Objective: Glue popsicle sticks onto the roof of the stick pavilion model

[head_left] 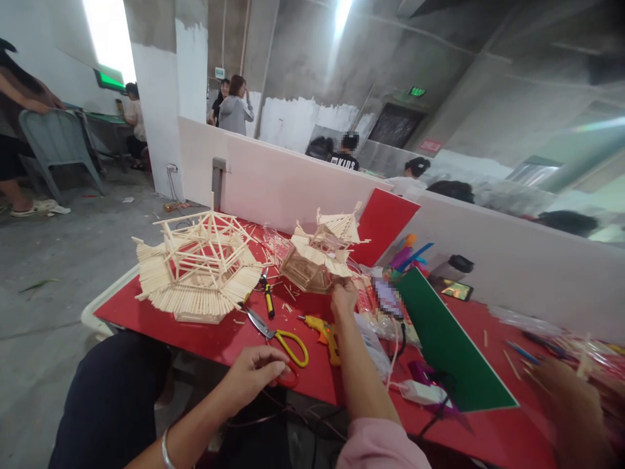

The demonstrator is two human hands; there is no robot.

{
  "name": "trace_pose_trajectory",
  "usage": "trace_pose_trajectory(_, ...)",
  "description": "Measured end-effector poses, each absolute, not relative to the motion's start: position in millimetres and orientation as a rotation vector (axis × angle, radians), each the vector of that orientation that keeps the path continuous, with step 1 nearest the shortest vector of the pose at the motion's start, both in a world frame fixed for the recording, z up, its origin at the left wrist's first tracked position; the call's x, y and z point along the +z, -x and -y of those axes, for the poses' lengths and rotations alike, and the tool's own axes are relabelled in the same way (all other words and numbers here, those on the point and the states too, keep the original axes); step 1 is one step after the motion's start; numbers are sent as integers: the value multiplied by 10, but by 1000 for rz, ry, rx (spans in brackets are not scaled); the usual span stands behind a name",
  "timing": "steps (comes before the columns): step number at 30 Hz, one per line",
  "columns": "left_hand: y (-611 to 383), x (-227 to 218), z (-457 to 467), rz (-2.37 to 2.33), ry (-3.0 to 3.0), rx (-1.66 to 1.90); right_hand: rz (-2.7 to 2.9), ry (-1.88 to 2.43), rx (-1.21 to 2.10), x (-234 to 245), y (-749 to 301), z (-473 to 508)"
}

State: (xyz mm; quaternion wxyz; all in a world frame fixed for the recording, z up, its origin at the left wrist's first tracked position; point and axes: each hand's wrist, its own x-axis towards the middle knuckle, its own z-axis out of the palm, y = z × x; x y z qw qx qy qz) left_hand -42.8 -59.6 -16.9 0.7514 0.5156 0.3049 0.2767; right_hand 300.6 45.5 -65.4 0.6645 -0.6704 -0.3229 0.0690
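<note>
My right hand (344,296) reaches forward and grips the lower right edge of a small pavilion model (319,254) made of wooden sticks. My left hand (258,374) is at the table's front edge, fingers curled and thumb against them; what they hold, if anything, is hidden. Beside it lie scissors (268,331) with a yellow and a red handle loop, the red one partly behind my fingers. A bigger stick pavilion (200,273), with an open roof frame, stands on the left. Yellow-handled pliers (268,296) and a yellow glue gun (323,331) lie between the models and me.
Loose sticks (288,306) are scattered over the red table (234,348). On the right are a green board (454,345), a white power strip (424,393) with cables, a phone (455,288) and a dark-lidded cup (456,266). Another person's blurred hand (571,397) works at far right.
</note>
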Motion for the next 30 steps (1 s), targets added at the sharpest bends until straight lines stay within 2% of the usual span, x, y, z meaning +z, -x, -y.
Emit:
trace_pose_trajectory(12,405,-206,610,-647,-1109,565,532,1213,597,-338,-2957,-337)
trace_pose_trajectory(30,391,-205,611,-616,-1120,631,477,1168,740,-109,-2849,-259)
